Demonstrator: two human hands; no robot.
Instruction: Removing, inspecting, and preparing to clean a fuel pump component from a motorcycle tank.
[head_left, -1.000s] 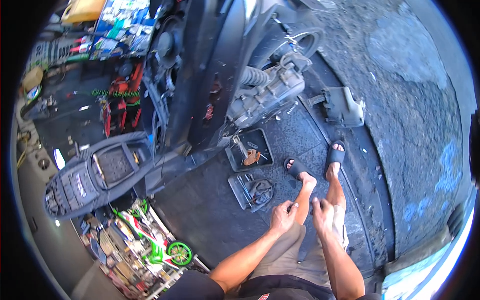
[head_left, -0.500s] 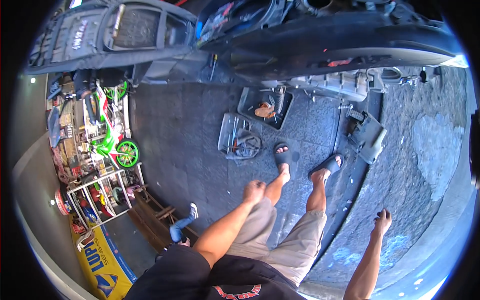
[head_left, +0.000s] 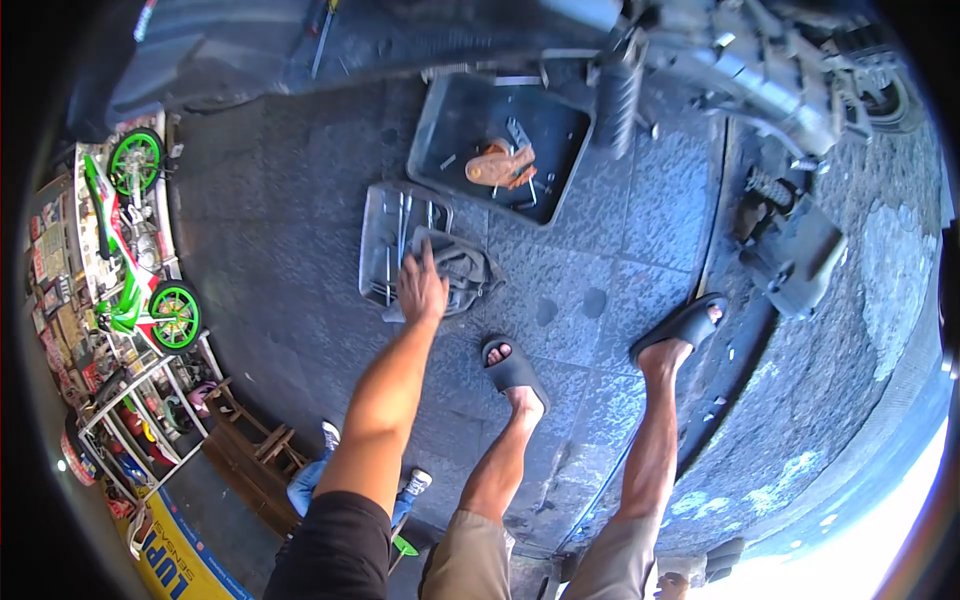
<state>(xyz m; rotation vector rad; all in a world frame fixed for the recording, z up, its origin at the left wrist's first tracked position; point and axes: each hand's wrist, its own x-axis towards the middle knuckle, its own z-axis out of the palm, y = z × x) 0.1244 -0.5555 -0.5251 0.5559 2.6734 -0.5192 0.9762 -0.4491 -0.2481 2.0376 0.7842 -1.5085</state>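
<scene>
My left hand [head_left: 421,287] reaches down and forward with its fingers spread, resting at the left edge of a crumpled grey rag [head_left: 463,268]. The rag lies on a shallow grey tray [head_left: 381,225] that holds a few long metal tools. The hand holds nothing. Just beyond stands a black tray [head_left: 452,112] with an orange-brown part [head_left: 497,165] and small metal pieces in it. My right hand is out of the picture. My feet in black slide sandals [head_left: 515,367] stand on the dark paving to the right of the hand.
The underside of a scooter [head_left: 700,50] with its engine and a spring runs along the top. A grey plastic cover [head_left: 800,255] lies at the right. Left are a green-wheeled toy motorbike [head_left: 130,240], stocked shelves and a wooden stool [head_left: 250,445].
My left hand has left my knee and stretched out to the rag on the grey tray. My right hand, earlier at the lower right, has dropped out of view. The view has tilted closer to the trays.
</scene>
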